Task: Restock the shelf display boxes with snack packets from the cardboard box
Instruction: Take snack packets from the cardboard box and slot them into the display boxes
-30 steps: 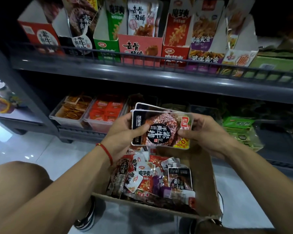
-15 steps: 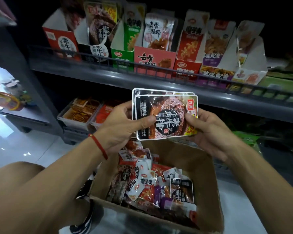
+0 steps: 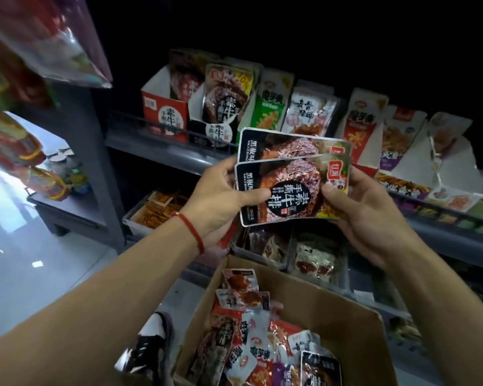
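two dark snack packets (image 3: 285, 188) fanned, held up before the shelf display boxes (image 3: 179, 112); cardboard box (image 3: 332, 324) below, open, holding mixed packets.

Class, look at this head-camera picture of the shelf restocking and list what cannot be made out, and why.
- How many dark steak-print snack packets are held: they overlap; only two edges show.
- Left hand fingers: hidden behind the packets.
- Near corner of the brown cardboard box: cut off by the bottom edge.
- Clear hanging bags, top left: blurred, contents unreadable.
- Lower shelf trays: too dark to tell.

Glossy plastic snack packets (image 3: 290, 188), a matt brown cardboard box (image 3: 346, 324), a smooth grey metal shelf (image 3: 156, 151).
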`<state>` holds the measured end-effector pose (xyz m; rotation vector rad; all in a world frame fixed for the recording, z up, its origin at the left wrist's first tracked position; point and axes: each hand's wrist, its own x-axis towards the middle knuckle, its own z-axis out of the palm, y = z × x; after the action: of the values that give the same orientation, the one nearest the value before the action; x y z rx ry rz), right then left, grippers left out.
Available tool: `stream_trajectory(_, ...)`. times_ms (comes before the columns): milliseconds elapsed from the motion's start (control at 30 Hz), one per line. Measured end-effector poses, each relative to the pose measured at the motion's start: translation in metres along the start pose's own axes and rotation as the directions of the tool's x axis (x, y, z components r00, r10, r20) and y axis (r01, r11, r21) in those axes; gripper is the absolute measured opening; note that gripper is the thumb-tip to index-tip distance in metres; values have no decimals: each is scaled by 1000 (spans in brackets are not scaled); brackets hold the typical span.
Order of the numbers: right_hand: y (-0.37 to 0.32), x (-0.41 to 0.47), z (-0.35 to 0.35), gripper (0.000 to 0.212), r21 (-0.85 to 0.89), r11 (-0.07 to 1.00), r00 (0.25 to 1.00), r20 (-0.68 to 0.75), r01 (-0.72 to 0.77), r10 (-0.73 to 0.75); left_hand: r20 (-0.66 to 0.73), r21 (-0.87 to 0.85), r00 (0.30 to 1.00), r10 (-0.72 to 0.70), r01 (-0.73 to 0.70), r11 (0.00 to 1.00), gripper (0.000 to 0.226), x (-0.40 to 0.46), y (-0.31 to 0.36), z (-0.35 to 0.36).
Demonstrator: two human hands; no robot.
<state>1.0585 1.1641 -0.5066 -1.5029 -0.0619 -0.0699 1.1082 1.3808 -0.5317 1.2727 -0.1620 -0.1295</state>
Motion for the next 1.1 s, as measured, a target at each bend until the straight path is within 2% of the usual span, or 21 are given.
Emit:
stream_trajectory(133,-14,25,27,33,-115,993,1000,13,-15,17,-82,-5,996,27,-27,1000,41,9,1,-21)
stream_trajectory(300,-36,56,55,31,-275,961,995,92,-12,39,-137,-110,991,10,-26,994,29,19,10,-35)
stream_trajectory(500,-74,100,82,24,-526,846,988,155,82,1,-180,-188,984,-1,-34,982,22,25,30,-41)
stream_trajectory(633,-114,142,93,33,-721,663,979,156,202,-129,-317,-182,947,-50,-9,983,37,32,41,-54)
stream_trajectory(700,-133,165,99,36,-803,536,961,163,262,-225,-396,-189,914,-85,9,982,34,35,44,-62)
stream_trajectory(767,-147,184,105,40,-841,458,945,172,288,-280,-426,-231,896,-121,22,973,28,37,45,-69)
stream_trajectory(833,-156,201,111,41,-877,388,942,177,282,-285,-432,-254,891,-138,26,967,26,38,47,-72)
stream_trajectory(933,-158,220,119,40,-945,225,951,178,237,-254,-439,-256,887,-147,34,966,25,40,49,-74)
stream_trajectory(1100,-157,234,138,45,-968,85,947,208,235,-244,-437,-261,884,-163,49,964,21,41,50,-75)
